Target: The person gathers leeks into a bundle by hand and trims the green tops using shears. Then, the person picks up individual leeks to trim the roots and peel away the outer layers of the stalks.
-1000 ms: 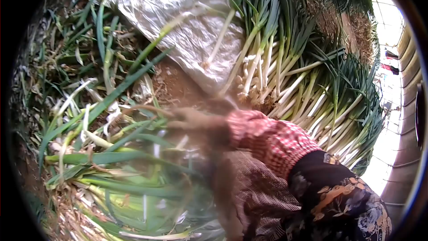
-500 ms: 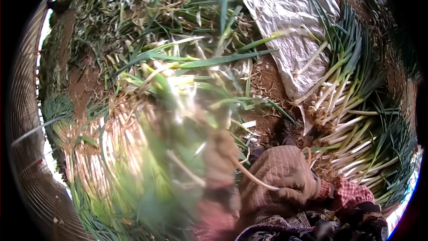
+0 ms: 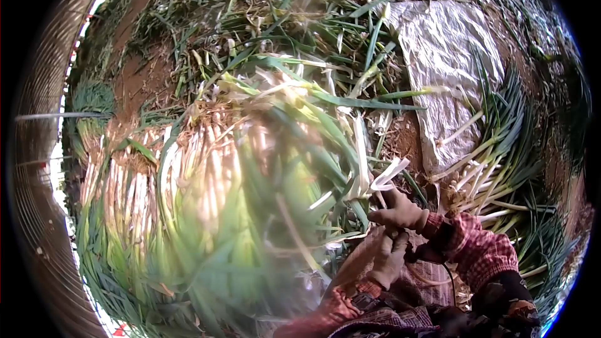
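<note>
- Bare brown soil (image 3: 400, 141) shows beside a silvery sheet (image 3: 447, 44), with leeks (image 3: 131, 194) lined up at left.
- Right hand (image 3: 400, 211): fingers bent close together against the pale leek (image 3: 361, 166) in front; I cannot tell whether they clamp it.
- Left hand (image 3: 388, 260): just below, touching the right; its grip is unclear.
- Blur veils the central leaves (image 3: 250, 256); dark edges crop the view.

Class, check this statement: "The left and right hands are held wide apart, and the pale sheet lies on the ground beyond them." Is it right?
The spacing is wrong. The head view shows the left hand and right hand close together, not wide apart. The rest stands: the pale sheet lies on the ground beyond them.
</note>
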{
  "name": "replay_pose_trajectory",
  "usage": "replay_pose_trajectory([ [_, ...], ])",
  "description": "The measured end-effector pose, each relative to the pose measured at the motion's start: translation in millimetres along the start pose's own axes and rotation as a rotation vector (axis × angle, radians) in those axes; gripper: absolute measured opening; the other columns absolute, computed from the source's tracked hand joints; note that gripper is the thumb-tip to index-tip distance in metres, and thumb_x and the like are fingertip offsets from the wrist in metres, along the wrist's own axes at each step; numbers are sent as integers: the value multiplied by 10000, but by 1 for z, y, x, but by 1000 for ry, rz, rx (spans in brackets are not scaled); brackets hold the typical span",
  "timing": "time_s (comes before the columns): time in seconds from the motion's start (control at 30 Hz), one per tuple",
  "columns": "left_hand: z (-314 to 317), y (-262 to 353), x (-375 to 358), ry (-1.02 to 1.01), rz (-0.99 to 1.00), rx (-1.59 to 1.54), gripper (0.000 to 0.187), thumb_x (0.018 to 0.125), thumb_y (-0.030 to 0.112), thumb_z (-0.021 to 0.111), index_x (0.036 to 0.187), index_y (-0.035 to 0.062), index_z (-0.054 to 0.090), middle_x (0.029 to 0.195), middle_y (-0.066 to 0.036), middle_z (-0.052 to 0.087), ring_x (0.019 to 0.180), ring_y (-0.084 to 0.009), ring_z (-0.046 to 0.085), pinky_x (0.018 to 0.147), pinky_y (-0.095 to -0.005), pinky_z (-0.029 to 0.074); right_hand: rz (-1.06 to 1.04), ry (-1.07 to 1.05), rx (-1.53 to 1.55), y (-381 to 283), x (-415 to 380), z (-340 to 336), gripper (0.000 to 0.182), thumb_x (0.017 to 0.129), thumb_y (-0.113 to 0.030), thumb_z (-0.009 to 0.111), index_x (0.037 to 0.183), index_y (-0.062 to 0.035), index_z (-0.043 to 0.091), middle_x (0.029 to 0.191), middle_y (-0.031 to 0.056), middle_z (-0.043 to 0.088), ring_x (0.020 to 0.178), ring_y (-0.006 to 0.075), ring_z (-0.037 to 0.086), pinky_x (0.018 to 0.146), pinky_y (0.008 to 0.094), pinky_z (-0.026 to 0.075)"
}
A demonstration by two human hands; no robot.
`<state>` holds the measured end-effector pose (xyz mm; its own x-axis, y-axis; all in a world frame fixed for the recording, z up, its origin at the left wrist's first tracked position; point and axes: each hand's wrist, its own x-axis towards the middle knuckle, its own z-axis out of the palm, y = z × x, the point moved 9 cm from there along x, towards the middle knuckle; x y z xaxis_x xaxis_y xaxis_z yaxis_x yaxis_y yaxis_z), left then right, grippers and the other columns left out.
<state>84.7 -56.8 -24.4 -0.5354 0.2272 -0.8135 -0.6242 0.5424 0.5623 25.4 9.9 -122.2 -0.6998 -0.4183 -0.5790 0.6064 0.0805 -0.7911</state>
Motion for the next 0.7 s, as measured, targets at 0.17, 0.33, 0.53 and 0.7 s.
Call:
replay_pose_trajectory([
  [0.17, -5, -37, 39, -240, 477, -536, 303, 1050, 310, 575, 1247, 90, 646, 1110, -116, 696, 1004, -195, 669, 897, -340, 546, -198, -118, 215, -118, 20, 11, 949, 785, -45, 767, 1581, 11, 252, 1499, 198, 471, 1334, 281, 529, 1149, 420, 445],
  [0.33, -170, -83, 112, 518, 108, -634, 214, 1021, 252, 630, 1150, 81, 640, 1015, -28, 670, 938, -150, 643, 794, -298, 549, -73, 43, -80, -103, 65, -38, 901, 799, -127, 771, 1560, 13, 310, 1501, 207, 500, 1370, 293, 504, 1177, 406, 400],
  [0.53, -320, -39, 190, 1025, -111, 123, 609, 954, 355, 675, 1399, -6, 469, 1301, -183, 585, 1145, -277, 586, 993, -413, 477, 2, -57, -167, -16, 30, -57, 1018, 750, -178, 829, 1560, 71, 266, 1509, 292, 454, 1413, 353, 470, 1190, 427, 400],
  [0.7, -345, -33, 297, 946, -497, 35, 653, 966, 386, 617, 1457, 2, 423, 1415, -219, 551, 1256, -314, 587, 1026, -432, 509, 229, -39, 77, -9, -18, -87, 982, 768, -105, 875, 1535, 94, 295, 1511, 192, 489, 1410, 268, 461, 1212, 381, 333],
])
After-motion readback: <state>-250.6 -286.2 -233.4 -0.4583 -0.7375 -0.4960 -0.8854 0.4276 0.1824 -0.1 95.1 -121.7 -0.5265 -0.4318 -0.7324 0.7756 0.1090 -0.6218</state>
